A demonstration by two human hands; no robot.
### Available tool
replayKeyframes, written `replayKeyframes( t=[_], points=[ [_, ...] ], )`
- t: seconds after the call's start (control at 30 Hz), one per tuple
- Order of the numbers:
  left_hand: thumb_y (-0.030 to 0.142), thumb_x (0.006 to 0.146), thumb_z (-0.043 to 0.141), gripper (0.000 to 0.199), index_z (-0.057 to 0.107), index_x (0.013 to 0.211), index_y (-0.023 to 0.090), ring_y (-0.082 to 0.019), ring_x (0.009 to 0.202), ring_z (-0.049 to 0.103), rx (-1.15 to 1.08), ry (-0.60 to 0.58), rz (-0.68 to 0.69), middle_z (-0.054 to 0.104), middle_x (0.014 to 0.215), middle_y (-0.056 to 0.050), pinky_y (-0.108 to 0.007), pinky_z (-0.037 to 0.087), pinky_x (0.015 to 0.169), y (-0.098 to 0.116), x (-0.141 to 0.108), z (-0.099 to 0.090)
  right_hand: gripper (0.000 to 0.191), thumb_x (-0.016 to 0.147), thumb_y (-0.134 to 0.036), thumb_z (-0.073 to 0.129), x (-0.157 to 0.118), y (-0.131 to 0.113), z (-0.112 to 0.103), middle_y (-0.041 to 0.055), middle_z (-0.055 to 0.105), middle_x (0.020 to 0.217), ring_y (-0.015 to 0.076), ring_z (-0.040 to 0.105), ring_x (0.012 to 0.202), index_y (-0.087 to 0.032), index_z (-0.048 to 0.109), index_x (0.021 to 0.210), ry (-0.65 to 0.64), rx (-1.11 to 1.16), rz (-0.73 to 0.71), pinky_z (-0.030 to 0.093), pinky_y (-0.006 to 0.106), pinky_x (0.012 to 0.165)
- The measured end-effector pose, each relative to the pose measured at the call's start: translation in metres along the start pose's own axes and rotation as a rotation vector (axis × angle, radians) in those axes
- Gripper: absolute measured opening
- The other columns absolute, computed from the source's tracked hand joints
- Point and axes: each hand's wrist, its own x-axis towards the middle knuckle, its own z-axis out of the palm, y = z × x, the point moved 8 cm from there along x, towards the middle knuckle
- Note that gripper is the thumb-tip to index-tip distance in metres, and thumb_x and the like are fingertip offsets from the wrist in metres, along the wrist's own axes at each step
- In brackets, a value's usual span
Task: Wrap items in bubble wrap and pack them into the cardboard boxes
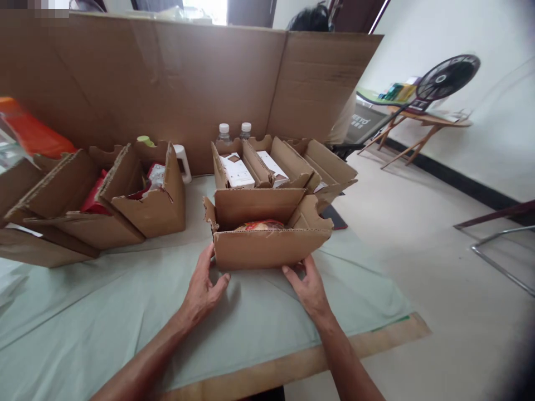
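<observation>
An open cardboard box (pixel 267 250) is between my two hands at the middle of the cloth-covered table, long side toward me. Inside it lies a packet (pixel 263 225) with red and clear wrapping, mostly hidden by the front wall. My left hand (pixel 204 292) holds the box's lower left end, fingers along the side and thumb pointing inward below the front wall. At the lower right corner, my right hand (pixel 307 287) grips the box with its thumb at the bottom edge and its fingers partly hidden. Whether the box touches the cloth, I cannot tell.
Behind stand cardboard boxes (pixel 292 172) holding white cartons (pixel 237 170). More boxes (pixel 146 214) at left contain red packets (pixel 95 195). Two capped bottles (pixel 224 132) and a tall cardboard panel (pixel 179 83) are at the back. A fan (pixel 447 78) stands right, beyond the table.
</observation>
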Motion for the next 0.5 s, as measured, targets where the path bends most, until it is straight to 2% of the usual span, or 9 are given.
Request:
replayKeyframes(
  t=[0.1,0.23,0.37,0.5],
  points=[
    [0.029,0.085,0.062,0.075,0.034,0.154,0.019,-0.034,0.139,0.049,0.039,0.029,0.078,0.052,0.147,-0.016,-0.051,0.042,0.113,0.000,0.008,0.000,0.057,0.080,-0.048,0.071,0.006,0.013,-0.005,0.0117,0.070,0.117,0.0282,0.065,0.104,-0.019,0.057,0.128,0.024,-0.037,-0.011,0.053,0.046,0.093],
    [0.029,0.085,0.062,0.076,0.035,0.155,0.018,-0.035,0.142,0.046,0.055,0.043,0.135,0.054,0.148,-0.016,-0.054,0.038,0.118,0.000,0.015,0.006,0.059,0.081,-0.047,0.073,0.012,0.016,-0.002,0.0133,0.067,0.128,0.0315,0.060,0.123,-0.019,0.058,0.131,-0.004,-0.058,-0.107,0.046,0.050,0.107],
    [0.024,0.086,0.061,0.073,0.039,0.155,0.023,-0.036,0.143,0.046,0.059,0.054,0.146,0.049,0.156,-0.013,-0.054,0.040,0.119,-0.002,0.016,0.012,0.056,0.084,-0.046,0.073,0.010,0.022,-0.001,0.0131,0.069,0.128,0.0315,0.061,0.124,-0.020,0.059,0.131,-0.007,-0.048,-0.110,0.047,0.051,0.109],
    [0.019,0.086,0.061,0.071,0.043,0.154,0.026,-0.036,0.143,0.048,0.063,0.043,0.172,0.051,0.155,-0.010,-0.055,0.040,0.120,-0.005,0.014,0.013,0.051,0.083,-0.045,0.075,0.007,0.030,-0.002,0.0132,0.070,0.126,0.0323,0.062,0.122,-0.021,0.063,0.126,-0.027,-0.018,-0.057,0.047,0.054,0.109]
  ],
)
